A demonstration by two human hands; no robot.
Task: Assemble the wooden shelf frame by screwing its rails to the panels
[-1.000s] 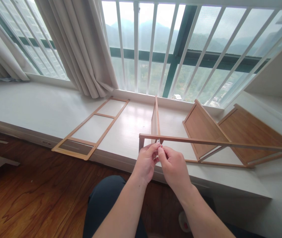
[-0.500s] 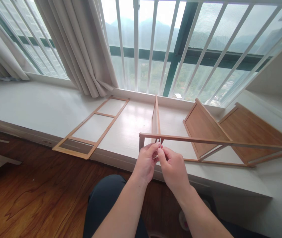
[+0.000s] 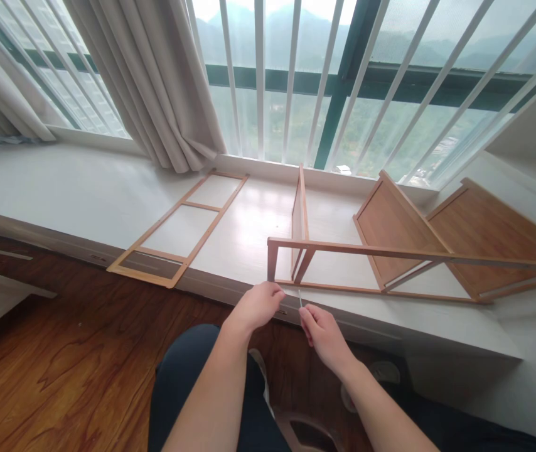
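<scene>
Pinching a thin rod point(image 3: 300, 299) is the right hand point(image 3: 323, 331); the left hand point(image 3: 257, 306) is holding its fingers curled, contents unclear; the shelf point(image 3: 343, 247) is sitting part-built, one frame point(image 3: 204, 235) lying unattached.

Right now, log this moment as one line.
Left hand: pinched, contents unclear | right hand: holding thin rod | wooden shelf assembly: ahead of hands | flat frame: on white ledge, near end overhanging
</scene>
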